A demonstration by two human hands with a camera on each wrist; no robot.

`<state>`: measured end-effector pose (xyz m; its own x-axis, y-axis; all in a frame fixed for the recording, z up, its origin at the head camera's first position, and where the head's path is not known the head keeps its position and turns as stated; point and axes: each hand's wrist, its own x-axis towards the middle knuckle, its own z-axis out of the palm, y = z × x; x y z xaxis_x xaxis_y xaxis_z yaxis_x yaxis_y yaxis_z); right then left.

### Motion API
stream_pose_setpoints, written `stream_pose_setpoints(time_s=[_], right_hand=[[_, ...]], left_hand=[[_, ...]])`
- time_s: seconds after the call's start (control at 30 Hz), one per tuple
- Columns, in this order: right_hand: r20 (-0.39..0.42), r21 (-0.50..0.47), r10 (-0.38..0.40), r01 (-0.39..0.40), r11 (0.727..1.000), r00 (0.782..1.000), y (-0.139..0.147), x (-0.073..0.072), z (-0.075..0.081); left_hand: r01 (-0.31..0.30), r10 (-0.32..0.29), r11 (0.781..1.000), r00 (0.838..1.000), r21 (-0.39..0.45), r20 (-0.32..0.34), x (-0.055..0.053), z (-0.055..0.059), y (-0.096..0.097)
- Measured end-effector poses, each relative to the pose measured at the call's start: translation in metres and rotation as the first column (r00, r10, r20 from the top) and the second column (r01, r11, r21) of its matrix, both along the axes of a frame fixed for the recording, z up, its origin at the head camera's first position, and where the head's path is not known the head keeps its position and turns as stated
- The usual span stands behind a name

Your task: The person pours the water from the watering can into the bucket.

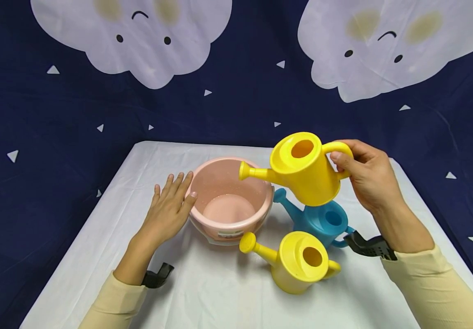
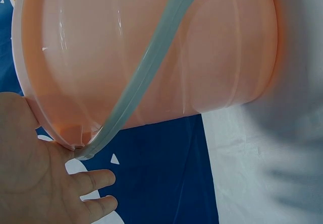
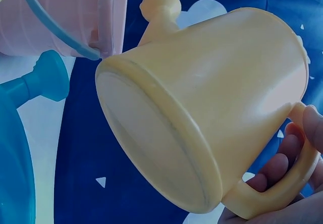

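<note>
My right hand [image 1: 370, 171] grips the handle of a yellow watering can [image 1: 308, 173] and holds it in the air, tilted so its spout hangs over the pink bucket [image 1: 232, 225]. In the right wrist view the can's flat base [image 3: 151, 138] faces the camera, with fingers curled round the handle [image 3: 282, 193]. No water is seen leaving the spout. With fingers straight, my left hand [image 1: 168, 208] rests against the bucket's left rim. The left wrist view shows the bucket's wall and its grey-blue carrying handle [image 2: 146, 72] beside that palm.
A blue watering can [image 1: 323, 221] stands right of the bucket, below the raised can. Nearer the front is a second yellow watering can [image 1: 298, 265], its spout pointing left. A white cloth [image 1: 203, 292] covers the table, and a dark blue cloud-patterned curtain [image 1: 236, 109] hangs behind.
</note>
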<state>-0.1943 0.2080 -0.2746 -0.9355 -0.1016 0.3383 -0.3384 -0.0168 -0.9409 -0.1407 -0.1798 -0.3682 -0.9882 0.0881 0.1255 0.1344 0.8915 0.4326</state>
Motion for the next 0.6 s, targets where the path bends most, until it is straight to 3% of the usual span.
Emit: stream_pose_setpoints(time_s=[0.6], right_hand=[[-0.007, 0.085, -0.019, 0.019, 0.996, 1.0, -0.0055, -0.0035, 0.0064]], left_hand=[[-0.002, 0.002, 1.0, 1.0, -0.003, -0.002, 0.0003, 0.0006, 0.0006]])
